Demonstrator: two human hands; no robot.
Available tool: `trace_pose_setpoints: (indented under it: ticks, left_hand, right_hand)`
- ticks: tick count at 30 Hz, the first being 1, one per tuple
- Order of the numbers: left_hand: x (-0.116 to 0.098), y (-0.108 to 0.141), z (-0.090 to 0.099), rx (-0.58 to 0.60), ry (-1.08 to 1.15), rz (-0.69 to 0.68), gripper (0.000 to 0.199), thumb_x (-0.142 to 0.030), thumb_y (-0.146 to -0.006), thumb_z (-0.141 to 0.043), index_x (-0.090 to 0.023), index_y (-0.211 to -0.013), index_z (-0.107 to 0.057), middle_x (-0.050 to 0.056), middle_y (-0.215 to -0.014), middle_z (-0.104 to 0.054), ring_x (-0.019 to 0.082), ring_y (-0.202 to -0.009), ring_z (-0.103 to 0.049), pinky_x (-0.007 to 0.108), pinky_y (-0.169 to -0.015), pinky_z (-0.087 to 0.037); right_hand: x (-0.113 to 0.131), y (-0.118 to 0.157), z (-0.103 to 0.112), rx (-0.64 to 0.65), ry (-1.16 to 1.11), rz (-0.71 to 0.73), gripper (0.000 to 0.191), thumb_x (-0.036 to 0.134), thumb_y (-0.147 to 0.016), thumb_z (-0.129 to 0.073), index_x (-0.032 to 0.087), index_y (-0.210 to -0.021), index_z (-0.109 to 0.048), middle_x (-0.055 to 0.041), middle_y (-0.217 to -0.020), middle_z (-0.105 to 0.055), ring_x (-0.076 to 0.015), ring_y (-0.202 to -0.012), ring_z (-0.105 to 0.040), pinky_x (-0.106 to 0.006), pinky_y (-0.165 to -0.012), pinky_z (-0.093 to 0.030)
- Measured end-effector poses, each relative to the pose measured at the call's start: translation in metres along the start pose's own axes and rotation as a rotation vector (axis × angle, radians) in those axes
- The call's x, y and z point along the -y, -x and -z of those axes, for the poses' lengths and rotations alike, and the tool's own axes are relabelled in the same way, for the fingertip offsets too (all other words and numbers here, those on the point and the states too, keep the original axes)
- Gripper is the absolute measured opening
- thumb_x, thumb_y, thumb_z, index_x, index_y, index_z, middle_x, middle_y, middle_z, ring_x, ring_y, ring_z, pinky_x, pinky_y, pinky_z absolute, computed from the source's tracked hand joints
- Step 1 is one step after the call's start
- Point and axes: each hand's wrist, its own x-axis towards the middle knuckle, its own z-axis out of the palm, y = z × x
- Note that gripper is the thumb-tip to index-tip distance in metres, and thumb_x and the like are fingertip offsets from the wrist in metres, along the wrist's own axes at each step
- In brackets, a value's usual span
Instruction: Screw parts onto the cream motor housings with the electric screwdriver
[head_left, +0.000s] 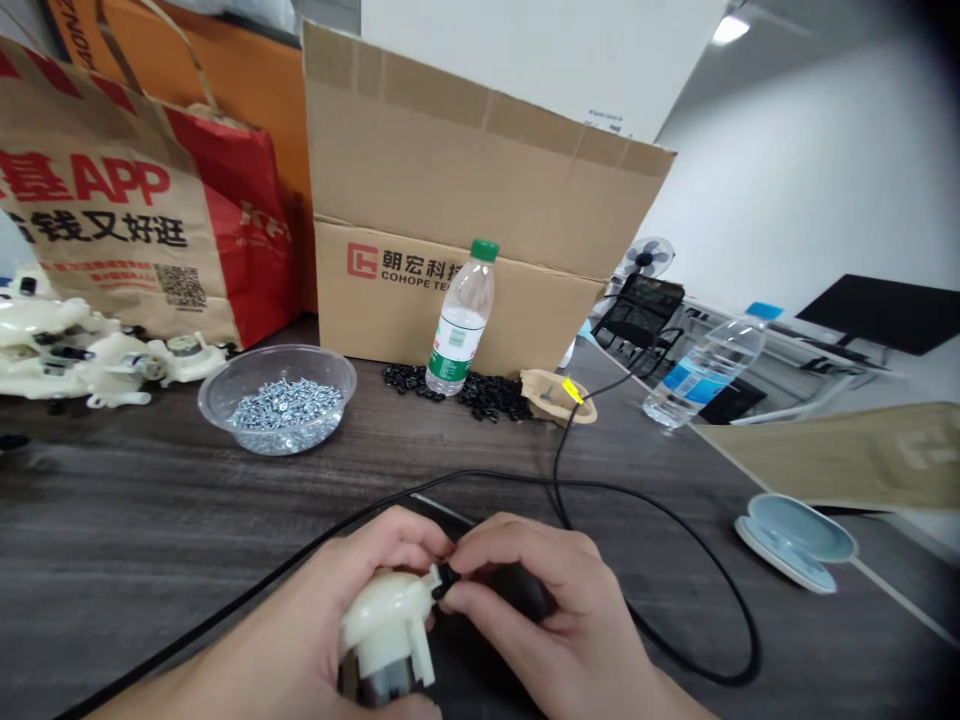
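My left hand (360, 570) is wrapped round a cream plastic housing (390, 615) with a dark, shiny part at its lower end. Between the thumb and forefinger of my right hand (536, 590) is a small black plastic piece (445, 580). That piece touches a thin tab at the right side of the housing; whether it is fixed there I cannot tell. Both hands are close together low in the view, over the dark wooden table (150, 530). My left fingers are partly hidden behind the housing.
A clear bowl of screws (277, 400) stands beyond my left hand, with cream housings (112, 360) farther left. Small black pieces (495, 397) lie round a green-capped bottle (459, 325) before a cardboard box (480, 180). A black cable (645, 487) loops around my hands. An open case (799, 540) sits right.
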Motion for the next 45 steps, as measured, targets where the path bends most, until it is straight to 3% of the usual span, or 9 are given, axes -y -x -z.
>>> trace_pose_setpoints:
  ticks: [5, 13, 19, 25, 30, 33, 38, 41, 45]
  left_hand:
    - [0.004, -0.001, -0.002, 0.028, 0.116, 0.002, 0.064, -0.02, -0.065, -0.085, -0.034, -0.125, -0.067, -0.002, -0.116, -0.072, 0.018, -0.088, -0.067, 0.023, -0.081, -0.054]
    - [0.001, 0.005, -0.003, 0.038, 0.092, 0.075, 0.054, -0.028, -0.067, -0.085, -0.034, -0.12, -0.073, -0.003, -0.091, -0.07, 0.017, -0.079, -0.06, 0.023, -0.074, -0.05]
    - [-0.011, 0.002, 0.002, -0.022, 0.031, 0.092, 0.052, -0.012, -0.064, -0.073, -0.034, -0.111, -0.072, -0.006, -0.092, -0.071, 0.014, -0.074, -0.06, 0.02, -0.065, -0.048]
    - [-0.015, -0.005, 0.024, -0.172, -0.02, -0.048, 0.045, -0.032, -0.076, -0.08, -0.031, -0.119, -0.069, 0.0, -0.107, -0.074, 0.018, -0.09, -0.067, 0.022, -0.075, -0.053]
    - [-0.007, -0.008, 0.026, -0.132, 0.022, -0.085, 0.045, -0.038, -0.08, -0.082, -0.032, -0.122, -0.068, 0.0, -0.113, -0.073, 0.016, -0.091, -0.067, 0.021, -0.076, -0.052]
    - [-0.002, -0.007, 0.022, -0.104, 0.038, -0.092, 0.044, -0.038, -0.081, -0.082, -0.036, -0.122, -0.067, -0.002, -0.11, -0.073, 0.015, -0.087, -0.066, 0.019, -0.074, -0.052]
    - [-0.001, -0.007, 0.017, -0.083, 0.068, -0.072, 0.044, -0.036, -0.08, -0.083, -0.035, -0.122, -0.068, -0.001, -0.107, -0.073, 0.015, -0.085, -0.065, 0.019, -0.073, -0.052]
    - [-0.003, -0.008, 0.017, -0.113, 0.135, -0.038, 0.046, -0.037, -0.078, -0.085, -0.033, -0.121, -0.07, 0.0, -0.109, -0.074, 0.015, -0.085, -0.065, 0.019, -0.071, -0.052]
    - [-0.004, -0.012, 0.019, -0.211, 0.181, -0.035, 0.045, -0.032, -0.077, -0.087, -0.031, -0.119, -0.071, 0.0, -0.114, -0.074, 0.014, -0.09, -0.067, 0.018, -0.076, -0.053]
  right_hand:
    - [0.005, 0.0, -0.001, -0.018, 0.053, 0.086, 0.009, 0.01, -0.089, -0.068, 0.018, -0.086, -0.068, -0.0006, -0.077, -0.067, -0.0113, -0.067, -0.062, -0.021, -0.062, -0.049]
    - [0.006, 0.002, -0.004, -0.08, 0.063, 0.122, 0.017, 0.008, -0.087, -0.067, 0.019, -0.079, -0.057, 0.0016, -0.075, -0.06, -0.01, -0.066, -0.057, -0.021, -0.06, -0.044]
    - [0.01, 0.001, -0.002, -0.074, 0.077, 0.08, 0.014, 0.01, -0.088, -0.06, 0.019, -0.08, -0.053, 0.0028, -0.075, -0.057, -0.0094, -0.065, -0.053, -0.022, -0.06, -0.041]
    - [0.009, 0.003, -0.001, 0.157, 0.154, 0.076, 0.015, 0.004, -0.087, -0.064, 0.018, -0.091, -0.065, 0.0006, -0.086, -0.062, -0.0115, -0.08, -0.058, -0.021, -0.072, -0.045]
    - [0.002, -0.004, -0.011, 0.394, 0.225, 0.089, 0.021, 0.008, -0.091, -0.072, 0.018, -0.109, -0.07, -0.0026, -0.108, -0.069, -0.0153, -0.101, -0.063, -0.023, -0.092, -0.047]
    - [-0.005, -0.006, -0.014, 0.427, 0.25, 0.135, 0.008, 0.01, -0.096, -0.067, 0.015, -0.098, -0.071, -0.0024, -0.103, -0.069, -0.014, -0.096, -0.063, -0.021, -0.088, -0.048]
    - [-0.007, -0.002, -0.016, 0.395, 0.306, 0.192, 0.013, 0.009, -0.097, -0.06, 0.013, -0.089, -0.069, -0.0027, -0.095, -0.068, -0.0136, -0.088, -0.062, -0.022, -0.08, -0.047]
    - [0.001, -0.001, -0.015, 0.398, 0.287, 0.133, 0.005, 0.011, -0.094, -0.066, 0.013, -0.097, -0.07, -0.0033, -0.099, -0.069, -0.0147, -0.094, -0.064, -0.022, -0.086, -0.047]
    - [0.003, -0.005, -0.016, 0.497, 0.33, 0.179, 0.022, 0.02, -0.099, -0.069, 0.02, -0.121, -0.069, -0.0023, -0.115, -0.067, -0.0153, -0.106, -0.064, -0.023, -0.096, -0.045]
